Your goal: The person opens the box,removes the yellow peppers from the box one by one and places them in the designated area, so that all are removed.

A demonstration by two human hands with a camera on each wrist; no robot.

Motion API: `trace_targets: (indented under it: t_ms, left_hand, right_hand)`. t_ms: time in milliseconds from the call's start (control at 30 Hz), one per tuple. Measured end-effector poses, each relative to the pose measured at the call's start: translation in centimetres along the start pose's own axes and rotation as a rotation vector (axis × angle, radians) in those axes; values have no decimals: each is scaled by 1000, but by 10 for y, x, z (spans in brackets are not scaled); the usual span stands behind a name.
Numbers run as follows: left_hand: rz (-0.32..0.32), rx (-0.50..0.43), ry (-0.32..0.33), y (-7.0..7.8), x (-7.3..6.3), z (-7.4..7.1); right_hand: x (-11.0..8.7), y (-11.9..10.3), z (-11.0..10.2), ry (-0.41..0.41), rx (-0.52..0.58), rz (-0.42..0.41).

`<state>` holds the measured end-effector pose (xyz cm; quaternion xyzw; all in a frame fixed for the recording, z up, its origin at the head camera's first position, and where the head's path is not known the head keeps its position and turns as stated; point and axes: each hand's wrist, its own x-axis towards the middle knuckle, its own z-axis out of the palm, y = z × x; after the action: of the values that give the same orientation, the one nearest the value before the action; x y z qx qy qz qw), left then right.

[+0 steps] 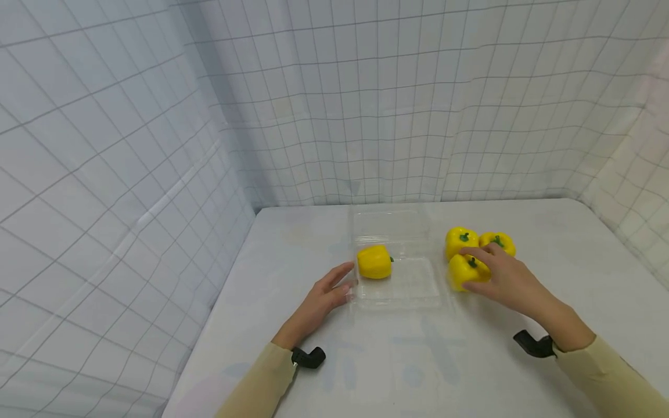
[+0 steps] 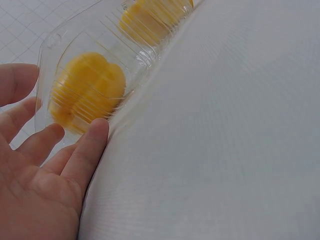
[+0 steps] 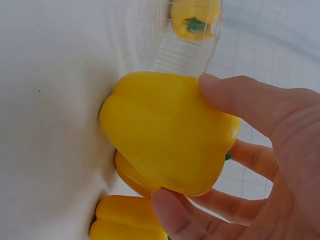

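A clear plastic clamshell container [image 1: 418, 284] lies with its lid [image 1: 389, 223] folded back on the far side. One yellow bell pepper [image 1: 374, 262] lies on its side in the left part of the base. My left hand [image 1: 324, 299] is at the container's left wall, fingers loosely spread; in the left wrist view its fingertips are right at the plastic. To the right of the container, my right hand [image 1: 514, 284] holds another yellow bell pepper [image 3: 165, 130] between thumb and fingers. Its green stem shows on the palm side in the right wrist view.
Two more yellow bell peppers, a left one [image 1: 460, 237] and a right one [image 1: 508, 246], stand just behind the held one. The white table [image 1: 292, 244] ends at a hanging grid-patterned cloth [image 1: 366, 116] at the back, with more cloth at both sides.
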<state>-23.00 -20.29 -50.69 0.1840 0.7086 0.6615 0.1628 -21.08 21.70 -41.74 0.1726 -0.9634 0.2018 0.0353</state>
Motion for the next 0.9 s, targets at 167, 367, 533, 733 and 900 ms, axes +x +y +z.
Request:
trace_targets:
  t_ms: [167,367,533,733,900]
  left_hand:
    - [-5,11,1,0,0,1]
    - [-1,-10,-2,0,1,1]
    - [0,22,4,-1,3,0]
    - [-4,26,7,-2,4,0]
    - [-15,39,19,-3,3,0]
  right_hand:
    - [-2,2,2,2,12,16]
    - [-1,3,1,10,-2,14]
    - [0,3,0,10,-13,19]
    - [1,2,0,10,-43,15]
    - [2,2,3,-2,-54,17]
